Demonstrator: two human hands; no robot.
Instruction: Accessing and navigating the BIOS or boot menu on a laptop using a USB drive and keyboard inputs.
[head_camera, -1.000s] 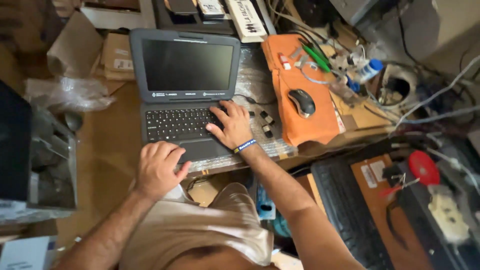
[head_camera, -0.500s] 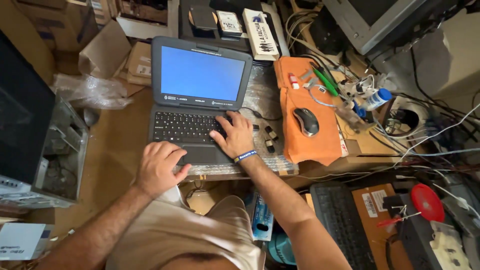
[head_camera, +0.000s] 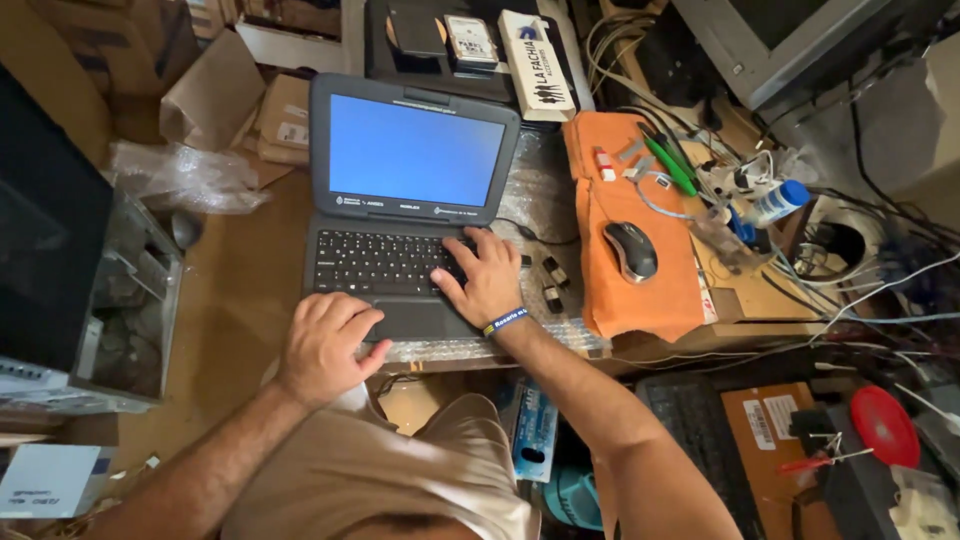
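A small dark grey laptop (head_camera: 400, 190) stands open on a cluttered wooden desk (head_camera: 230, 300), its screen plain blue. My right hand (head_camera: 487, 277) lies on the right side of its keyboard, fingers spread on the keys, with a blue wristband on the wrist. Loosely curled, my left hand (head_camera: 328, 345) rests at the laptop's front left corner beside the touchpad and holds nothing.
A black mouse (head_camera: 631, 250) lies on an orange cloth (head_camera: 630, 280) right of the laptop. Pens, cables and a small bottle (head_camera: 775, 203) crowd the far right. An open computer case (head_camera: 110, 300) stands at left. Boxes and a hard drive (head_camera: 470, 40) sit behind the laptop.
The laptop screen went from dark to blue. The view shifted down and closer. Both hands stay near the keyboard, the right one shifting slightly on the keys.
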